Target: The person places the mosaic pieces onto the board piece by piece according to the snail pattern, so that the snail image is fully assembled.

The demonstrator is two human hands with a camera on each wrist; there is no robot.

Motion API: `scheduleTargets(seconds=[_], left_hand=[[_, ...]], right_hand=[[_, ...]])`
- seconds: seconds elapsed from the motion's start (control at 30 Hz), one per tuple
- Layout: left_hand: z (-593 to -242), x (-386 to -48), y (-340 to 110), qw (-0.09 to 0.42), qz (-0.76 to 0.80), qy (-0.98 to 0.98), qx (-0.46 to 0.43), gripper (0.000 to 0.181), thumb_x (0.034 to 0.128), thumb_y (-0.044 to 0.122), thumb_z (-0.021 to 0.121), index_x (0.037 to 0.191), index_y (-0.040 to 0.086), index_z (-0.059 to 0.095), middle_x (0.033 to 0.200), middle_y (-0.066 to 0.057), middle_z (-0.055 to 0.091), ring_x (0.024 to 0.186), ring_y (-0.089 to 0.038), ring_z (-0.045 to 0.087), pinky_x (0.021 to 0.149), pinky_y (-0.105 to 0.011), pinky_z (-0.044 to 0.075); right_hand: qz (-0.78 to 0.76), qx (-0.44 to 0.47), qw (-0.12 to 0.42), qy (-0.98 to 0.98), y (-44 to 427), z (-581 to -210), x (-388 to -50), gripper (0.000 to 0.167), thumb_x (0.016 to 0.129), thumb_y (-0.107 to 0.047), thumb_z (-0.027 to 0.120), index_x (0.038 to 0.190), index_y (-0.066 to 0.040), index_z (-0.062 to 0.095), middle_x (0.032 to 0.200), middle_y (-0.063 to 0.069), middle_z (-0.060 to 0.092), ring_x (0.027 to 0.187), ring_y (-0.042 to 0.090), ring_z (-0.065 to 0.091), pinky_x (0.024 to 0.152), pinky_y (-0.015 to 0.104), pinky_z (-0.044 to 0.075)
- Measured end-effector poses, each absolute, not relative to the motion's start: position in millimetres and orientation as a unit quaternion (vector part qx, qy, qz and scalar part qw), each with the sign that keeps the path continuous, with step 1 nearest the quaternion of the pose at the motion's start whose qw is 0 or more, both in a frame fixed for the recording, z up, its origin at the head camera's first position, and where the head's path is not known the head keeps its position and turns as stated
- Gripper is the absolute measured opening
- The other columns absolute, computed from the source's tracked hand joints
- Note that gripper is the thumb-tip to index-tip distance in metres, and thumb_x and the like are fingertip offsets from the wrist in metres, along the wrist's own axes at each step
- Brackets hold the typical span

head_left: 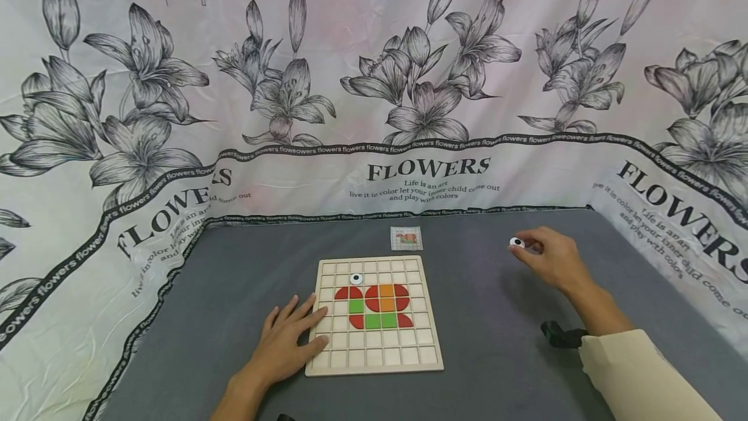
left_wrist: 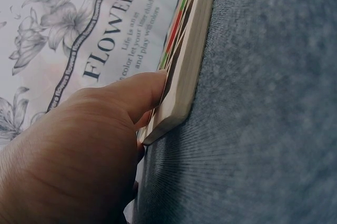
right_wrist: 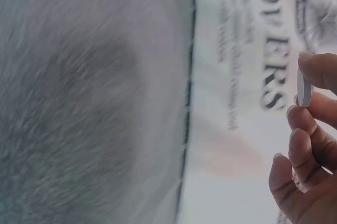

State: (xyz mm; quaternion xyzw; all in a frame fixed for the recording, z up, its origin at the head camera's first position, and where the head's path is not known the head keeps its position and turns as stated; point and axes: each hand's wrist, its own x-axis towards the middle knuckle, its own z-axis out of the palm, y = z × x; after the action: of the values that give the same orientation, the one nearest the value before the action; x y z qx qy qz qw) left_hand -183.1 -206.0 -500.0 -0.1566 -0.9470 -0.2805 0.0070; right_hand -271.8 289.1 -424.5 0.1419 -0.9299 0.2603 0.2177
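A wooden grid board (head_left: 374, 357) lies on the grey table, with red, green and orange tiles forming a figure and a round white eye piece (head_left: 356, 279) above them. My left hand (head_left: 287, 338) rests on the board's left edge, fingers spread and thumb on its rim; the left wrist view shows the thumb against the board's side (left_wrist: 184, 76). Out to the right, my right hand (head_left: 552, 257) is raised above the table. It pinches a second white eye piece (head_left: 517, 242) with a black dot between thumb and finger. Edge-on, that disc (right_wrist: 304, 88) looks thin in the right wrist view.
Behind the board lies a small picture card (head_left: 406, 238) showing a coloured figure on a grid. A floral cloth (head_left: 432, 193) hangs along the back and both sides of the grey table (head_left: 479, 343). A black strap (head_left: 562, 335) is on the right wrist.
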Motion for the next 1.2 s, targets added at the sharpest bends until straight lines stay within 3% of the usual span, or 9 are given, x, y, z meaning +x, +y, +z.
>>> scheduleTargets(seconds=[0.23,0.47,0.8,1.0,1.2], left_hand=[[-500.6,-184.6,-206.2,0.002,-0.279,-0.947,-0.160,0.059,0.0920,0.056,0.055,0.140,0.022,0.055,0.153,-0.002,0.034,0.143,-0.034,0.017,0.109,-0.060,0.002],[-500.5,-184.5,-205.7,0.002,-0.285,-0.945,-0.163,0.059,0.0923,0.056,0.055,0.140,0.021,0.055,0.153,-0.003,0.034,0.143,-0.034,0.017,0.109,-0.060,0.001],[-500.4,-185.8,-205.6,0.002,-0.282,-0.946,-0.161,0.059,0.0921,0.057,0.055,0.140,0.022,0.055,0.153,-0.002,0.034,0.143,-0.034,0.016,0.109,-0.060,0.001],[-500.9,-185.4,-206.8,-0.003,-0.285,-0.945,-0.159,0.060,0.0925,0.056,0.054,0.140,0.021,0.055,0.153,-0.002,0.033,0.143,-0.035,0.016,0.109,-0.061,0.000],[-501.9,-185.2,-207.7,0.000,-0.281,-0.947,-0.155,0.060,0.0921,0.058,0.054,0.140,0.022,0.055,0.153,-0.002,0.034,0.143,-0.035,0.016,0.109,-0.061,0.000]], right_hand=[[0.259,0.182,0.267,-0.910,266.8,-400.2,-252.8,0.023,0.082,-0.015,0.079,0.101,-0.004,0.073,0.089,0.003,0.064,0.079,0.026,0.062,0.067,0.047,0.052],[0.258,0.229,0.306,-0.887,243.4,-379.5,-234.3,0.028,0.074,-0.006,0.083,0.100,-0.006,0.074,0.087,-0.005,0.062,0.078,0.020,0.062,0.066,0.029,0.050],[0.293,0.293,0.326,-0.850,200.6,-364.8,-217.7,0.034,0.070,-0.003,0.085,0.102,-0.006,0.074,0.090,-0.005,0.063,0.080,0.014,0.060,0.071,0.017,0.046],[0.332,0.328,0.317,-0.826,171.1,-366.3,-219.7,0.033,0.070,-0.003,0.085,0.101,-0.005,0.074,0.090,-0.006,0.063,0.080,0.011,0.059,0.072,0.019,0.049],[0.355,0.342,0.300,-0.817,140.4,-374.2,-224.9,0.029,0.073,-0.007,0.084,0.100,-0.004,0.074,0.089,-0.005,0.061,0.080,0.013,0.059,0.070,0.029,0.053]])
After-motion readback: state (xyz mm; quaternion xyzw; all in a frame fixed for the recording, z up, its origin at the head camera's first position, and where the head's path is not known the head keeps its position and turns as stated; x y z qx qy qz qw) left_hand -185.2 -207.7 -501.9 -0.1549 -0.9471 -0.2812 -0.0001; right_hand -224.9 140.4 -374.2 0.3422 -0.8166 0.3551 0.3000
